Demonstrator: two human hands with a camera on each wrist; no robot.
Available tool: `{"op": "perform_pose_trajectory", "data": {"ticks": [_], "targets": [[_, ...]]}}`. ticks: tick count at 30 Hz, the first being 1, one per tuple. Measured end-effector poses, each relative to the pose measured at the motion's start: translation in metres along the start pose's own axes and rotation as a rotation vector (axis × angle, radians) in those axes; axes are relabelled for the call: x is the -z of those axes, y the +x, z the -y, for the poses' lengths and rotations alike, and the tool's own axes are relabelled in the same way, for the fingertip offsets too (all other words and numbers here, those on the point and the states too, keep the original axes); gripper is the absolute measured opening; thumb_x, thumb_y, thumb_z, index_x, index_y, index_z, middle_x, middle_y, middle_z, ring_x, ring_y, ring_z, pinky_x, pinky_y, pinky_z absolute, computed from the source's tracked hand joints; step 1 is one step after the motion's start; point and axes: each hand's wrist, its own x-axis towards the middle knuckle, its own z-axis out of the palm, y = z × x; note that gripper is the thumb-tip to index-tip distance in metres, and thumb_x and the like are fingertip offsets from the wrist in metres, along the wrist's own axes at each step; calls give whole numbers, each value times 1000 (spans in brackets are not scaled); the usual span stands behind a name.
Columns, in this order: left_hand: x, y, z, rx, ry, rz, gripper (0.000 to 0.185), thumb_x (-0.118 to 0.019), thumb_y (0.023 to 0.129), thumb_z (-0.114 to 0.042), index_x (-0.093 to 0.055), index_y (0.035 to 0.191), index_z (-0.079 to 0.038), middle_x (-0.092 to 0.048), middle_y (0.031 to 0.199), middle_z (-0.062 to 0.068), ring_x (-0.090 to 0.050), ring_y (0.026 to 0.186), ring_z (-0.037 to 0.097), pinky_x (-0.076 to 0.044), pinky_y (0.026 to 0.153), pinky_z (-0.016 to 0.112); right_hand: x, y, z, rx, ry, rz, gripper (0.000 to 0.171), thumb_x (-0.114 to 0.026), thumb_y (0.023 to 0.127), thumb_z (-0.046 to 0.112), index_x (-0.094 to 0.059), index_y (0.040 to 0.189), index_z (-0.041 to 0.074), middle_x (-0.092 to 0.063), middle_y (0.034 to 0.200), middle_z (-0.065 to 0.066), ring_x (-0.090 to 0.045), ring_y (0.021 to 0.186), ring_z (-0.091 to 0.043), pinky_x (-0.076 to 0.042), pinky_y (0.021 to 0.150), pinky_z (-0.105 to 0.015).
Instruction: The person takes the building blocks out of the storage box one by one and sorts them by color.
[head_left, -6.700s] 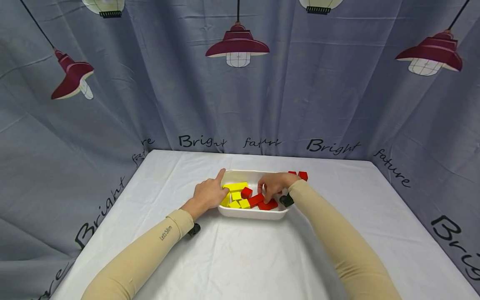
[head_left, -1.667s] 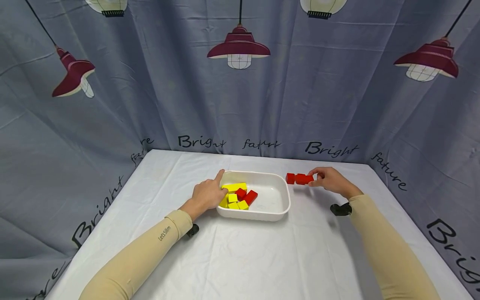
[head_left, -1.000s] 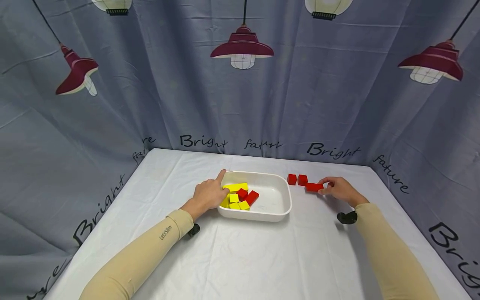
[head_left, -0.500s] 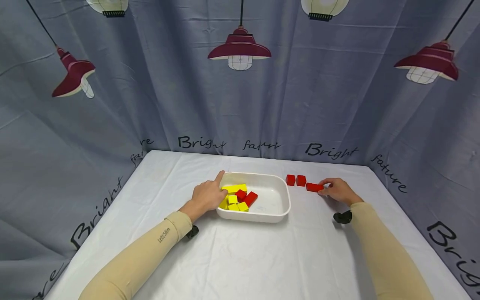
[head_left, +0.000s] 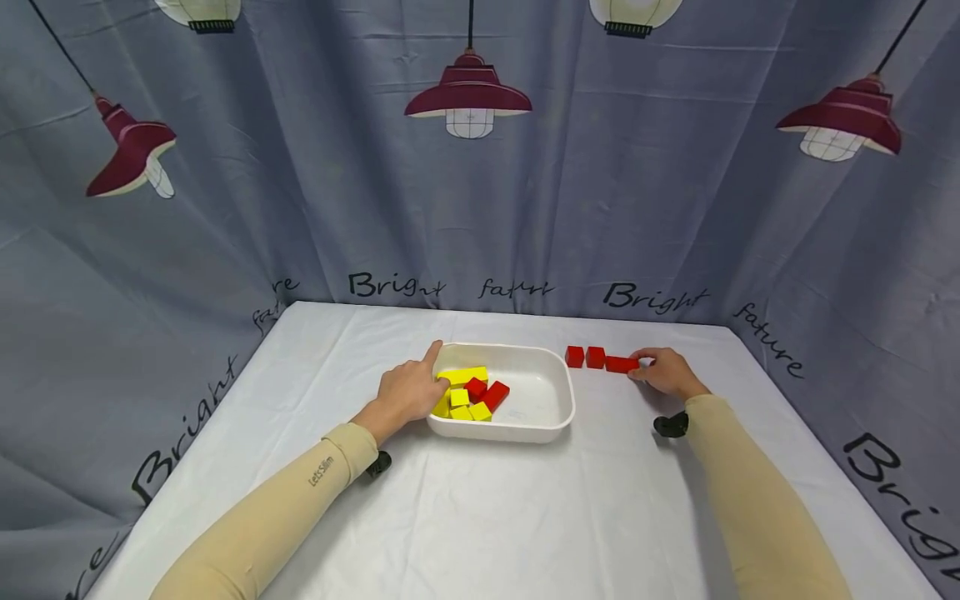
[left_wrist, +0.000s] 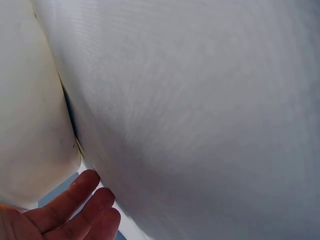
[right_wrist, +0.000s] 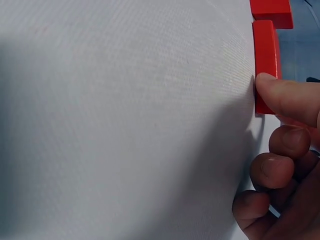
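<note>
Head view shows a curtain (head_left: 480, 192) printed with hanging lamps filling the upper part of the frame, and below it the white-clothed tabletop (head_left: 495, 500), which takes up the lower half. At the centre of the frame sits a white tray (head_left: 551, 421), a shallow dish whose walls keep the loose blocks from scattering. The left hand (head_left: 401, 392) lies against the tray's left rim, index finger stretched along the edge and the other fingers relaxed, a grip that holds nothing; it looks placed there to steady the tray. Heaped in the tray's left end are the yellow blocks (head_left: 461, 392) with two red blocks (head_left: 486, 392) among them, while the tray's right end is bare. Right of centre, outside the tray, the right hand (head_left: 667, 373) rests on the cloth with its grip pinched on the long red block (head_left: 621, 364); in the right wrist view the thumb presses that block (right_wrist: 266, 60) while the other fingers (right_wrist: 272, 172) curl below. The block lies flat, end-on to two small red cubes (head_left: 585, 357) to its left, so the three form one straight row, which suggests the pinch serves to line it up. In the left wrist view only fingertips (left_wrist: 75, 210) beside the tray wall show, lower left.
</note>
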Motion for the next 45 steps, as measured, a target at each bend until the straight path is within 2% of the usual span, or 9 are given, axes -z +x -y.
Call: {"op": "perform_pose_trajectory", "data": {"ticks": [12, 18, 22, 33, 39, 45], "targets": [[-2, 0, -1, 6, -1, -10, 75, -48, 95, -42, -20, 162, -23, -62, 79, 7, -58, 69, 24, -44, 57, 36, 2, 0, 1, -10, 19, -19, 47, -65, 95, 23, -57, 136, 1, -52, 126, -30, -47, 106, -41, -44, 92, -54], [-3, 1, -1, -3, -1, -14, 74, -47, 95, -42, -21, 161, -24, -62, 77, 7, -58, 69, 24, -44, 57, 37, 1, -5, 2, -21, 39, -42, 52, -66, 94, 24, -55, 140, 1, -54, 121, -29, -51, 99, -37, -47, 86, -47], [-4, 1, 0, -1, 3, -16, 74, -47, 95, -41, -21, 161, -24, -62, 77, 7, -58, 69, 24, -44, 57, 37, 1, -7, 7, 2, 34, -43, 51, -66, 94, 24, -56, 139, 2, -56, 112, -25, -51, 92, -33, -45, 78, -40], [-4, 1, 2, -3, 2, -19, 74, -48, 94, -42, -21, 161, -23, -64, 80, 8, -58, 69, 24, -44, 56, 37, 0, -7, 33, 50, 22, -65, 39, -67, 94, 25, -65, 129, 7, -60, 97, -15, -54, 83, -28, -46, 69, -33], [-2, 1, 1, -5, 4, -17, 74, -48, 95, -41, -21, 161, -23, -65, 81, 9, -58, 69, 24, -45, 58, 37, 4, -12, 52, 136, 0, -86, 34, -69, 92, 23, -69, 122, 6, -58, 81, -10, -51, 75, -25, -44, 62, -31], [-1, 1, 1, -6, 4, -18, 74, -49, 95, -41, -22, 161, -23, -67, 86, 10, -58, 70, 24, -46, 59, 37, 4, -18, 67, 166, 3, -72, 32, -70, 91, 21, -71, 119, 7, -57, 81, -9, -50, 77, -25, -43, 63, -31]]}}
